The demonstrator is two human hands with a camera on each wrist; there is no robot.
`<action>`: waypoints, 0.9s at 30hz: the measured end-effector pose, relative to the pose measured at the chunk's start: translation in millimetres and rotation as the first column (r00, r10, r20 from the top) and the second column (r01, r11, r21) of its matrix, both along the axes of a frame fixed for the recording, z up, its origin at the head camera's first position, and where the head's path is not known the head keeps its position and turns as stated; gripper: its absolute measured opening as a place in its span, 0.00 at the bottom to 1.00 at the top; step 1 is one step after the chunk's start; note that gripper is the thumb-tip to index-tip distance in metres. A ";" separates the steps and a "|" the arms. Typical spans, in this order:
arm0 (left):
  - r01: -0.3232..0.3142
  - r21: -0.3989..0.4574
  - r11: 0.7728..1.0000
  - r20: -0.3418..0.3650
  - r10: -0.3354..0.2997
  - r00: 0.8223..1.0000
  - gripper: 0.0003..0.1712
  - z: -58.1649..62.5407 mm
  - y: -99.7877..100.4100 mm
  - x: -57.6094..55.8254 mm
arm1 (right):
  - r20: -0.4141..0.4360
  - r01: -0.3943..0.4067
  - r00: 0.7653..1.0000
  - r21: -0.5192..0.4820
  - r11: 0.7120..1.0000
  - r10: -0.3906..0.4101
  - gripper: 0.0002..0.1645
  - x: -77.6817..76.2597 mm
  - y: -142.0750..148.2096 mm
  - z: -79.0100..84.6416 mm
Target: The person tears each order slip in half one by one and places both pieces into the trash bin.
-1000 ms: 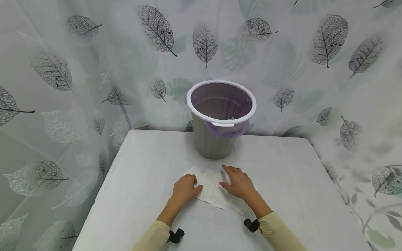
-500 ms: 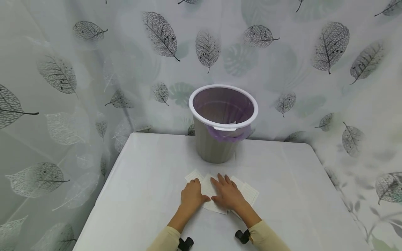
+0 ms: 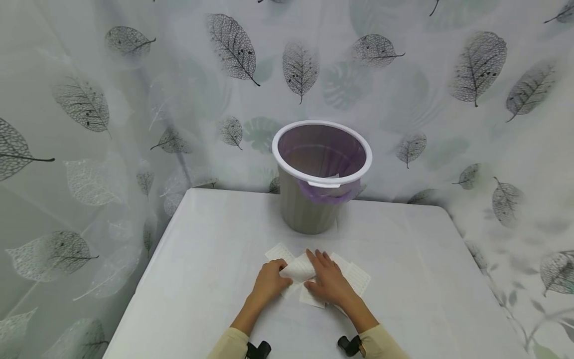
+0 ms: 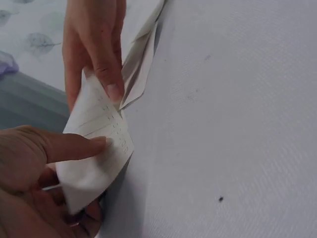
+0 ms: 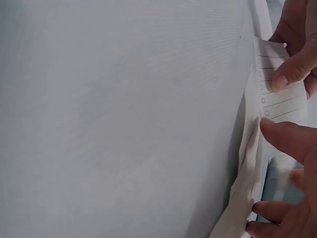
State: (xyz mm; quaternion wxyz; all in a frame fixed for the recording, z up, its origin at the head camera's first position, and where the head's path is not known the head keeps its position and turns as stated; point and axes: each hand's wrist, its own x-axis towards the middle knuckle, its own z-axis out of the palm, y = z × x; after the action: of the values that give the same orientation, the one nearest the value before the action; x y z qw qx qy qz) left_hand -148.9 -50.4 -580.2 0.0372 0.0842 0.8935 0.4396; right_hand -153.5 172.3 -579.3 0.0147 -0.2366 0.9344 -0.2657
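Observation:
My left hand [image 3: 270, 280] pinches a lined paper sheet [image 3: 297, 269] by its left part, thumb on top, and the sheet curls up off the table. In the left wrist view that sheet [image 4: 96, 119] shows printed lines and a row of small boxes along one edge. My right hand [image 3: 331, 280] lies over the other paper sheets [image 3: 357, 278], fingers extended, its fingertips at the raised sheet's right edge. Several sheets lie fanned and overlapping under and around both hands. In the right wrist view the right thumb [image 5: 285, 136] touches the paper's edge.
A grey-brown bin [image 3: 307, 209] with a white rim and a purple liner stands behind the papers; a bit of white shows inside it. The table [image 3: 202, 259] has a white cover. A leaf-print curtain [image 3: 188, 99] hangs behind and at both sides.
My right hand came down onto the papers and moved left. My left hand shifted right, then gripped the top sheet, which now curls up where it lay flat before.

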 end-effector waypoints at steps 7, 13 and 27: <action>0.032 0.032 0.999 -0.060 -0.030 0.998 0.13 -3.8 -3.4 0.8 | -0.022 0.031 0.999 -0.057 0.998 -0.033 0.58 1.3 -0.8 -0.7; 0.102 0.039 0.994 -0.147 -0.095 0.985 0.12 -7.1 -2.3 6.2 | -0.133 0.021 0.990 -0.145 0.989 -0.041 0.46 2.4 -5.5 -0.2; 0.176 0.097 0.980 -0.341 -0.134 0.930 0.10 38.0 -2.4 4.4 | -0.382 -0.186 0.924 -0.415 0.890 0.015 0.05 -4.3 -18.3 40.8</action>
State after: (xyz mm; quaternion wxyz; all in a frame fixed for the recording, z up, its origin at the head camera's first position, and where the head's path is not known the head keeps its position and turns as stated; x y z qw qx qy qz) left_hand -144.5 -52.9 -542.2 -0.0849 0.2298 0.8479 0.4702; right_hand -157.8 154.0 -538.5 -0.2011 -0.3283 0.8211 -0.4214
